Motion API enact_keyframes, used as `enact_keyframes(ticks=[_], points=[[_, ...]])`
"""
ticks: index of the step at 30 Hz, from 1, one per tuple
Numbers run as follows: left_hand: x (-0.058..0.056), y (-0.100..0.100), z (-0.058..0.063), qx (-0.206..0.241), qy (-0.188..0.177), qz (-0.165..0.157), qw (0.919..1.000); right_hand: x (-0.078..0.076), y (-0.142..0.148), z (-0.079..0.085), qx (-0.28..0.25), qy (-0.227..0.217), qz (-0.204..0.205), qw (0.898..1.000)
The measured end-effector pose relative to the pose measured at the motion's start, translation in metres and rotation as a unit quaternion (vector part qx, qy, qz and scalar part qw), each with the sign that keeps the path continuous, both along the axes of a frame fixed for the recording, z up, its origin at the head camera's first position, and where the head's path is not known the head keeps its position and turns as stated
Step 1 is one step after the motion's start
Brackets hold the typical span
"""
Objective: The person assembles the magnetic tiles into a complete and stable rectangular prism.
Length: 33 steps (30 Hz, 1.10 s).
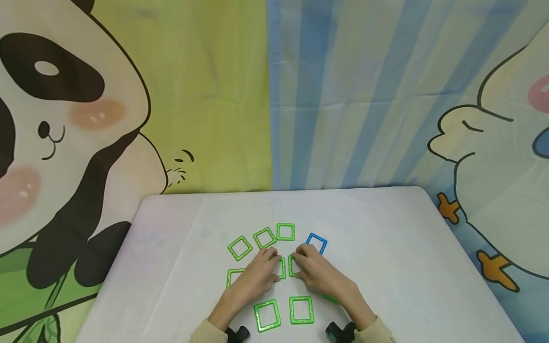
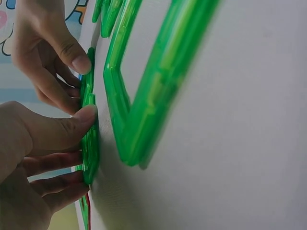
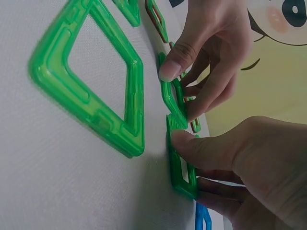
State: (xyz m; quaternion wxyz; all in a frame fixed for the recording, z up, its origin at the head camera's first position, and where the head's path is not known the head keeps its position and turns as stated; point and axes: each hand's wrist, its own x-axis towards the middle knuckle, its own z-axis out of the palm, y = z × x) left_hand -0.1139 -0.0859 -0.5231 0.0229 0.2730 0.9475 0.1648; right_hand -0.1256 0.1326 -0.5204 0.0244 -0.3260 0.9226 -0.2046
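Two green square magnetic tiles stand close side by side near the middle of the table. My left hand pinches the left tile, its thumb on the near edge and fingers at the far side. The right tile is pinched likewise by my right hand. In the right wrist view, the right-hand tile and the left-hand tile come edge to edge, while in the head view a narrow gap shows between them. Fingers cover the outer parts of both tiles.
Three green tiles lie in an arc behind the hands, one being the square tile. A blue tile is just beyond the right hand. Nearer lie two green tiles, including one square. Forearms partly cover others. A cartoon curtain hangs behind the white table.
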Motion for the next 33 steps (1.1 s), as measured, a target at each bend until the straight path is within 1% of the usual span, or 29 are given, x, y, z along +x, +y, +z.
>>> enact_keyframes(ticks=[5,9,15,19,23,27,33], points=[[-0.002,0.0,0.001,0.002,0.013,-0.011,0.9999,-0.002,0.0,0.0,0.005,-0.006,0.001,1.0],[-0.003,0.001,0.0,0.0,0.006,-0.011,0.9999,-0.003,0.0,0.0,0.006,-0.004,0.006,1.0],[-0.004,0.002,-0.001,-0.006,0.007,-0.009,0.9999,-0.002,-0.003,0.001,0.002,0.0,0.01,1.0],[-0.003,0.0,0.0,-0.004,0.001,0.001,1.0,-0.002,-0.009,0.003,0.005,0.006,0.009,1.0],[0.001,-0.009,0.002,-0.007,0.015,0.011,0.9998,-0.002,-0.015,0.007,0.024,0.011,0.014,1.0],[0.006,-0.023,0.006,-0.019,0.034,0.018,0.9991,-0.002,-0.016,0.01,0.048,0.016,0.014,0.999],[0.021,-0.046,0.014,-0.04,0.018,0.035,0.9984,-0.002,-0.015,0.011,0.057,0.022,0.016,0.998]])
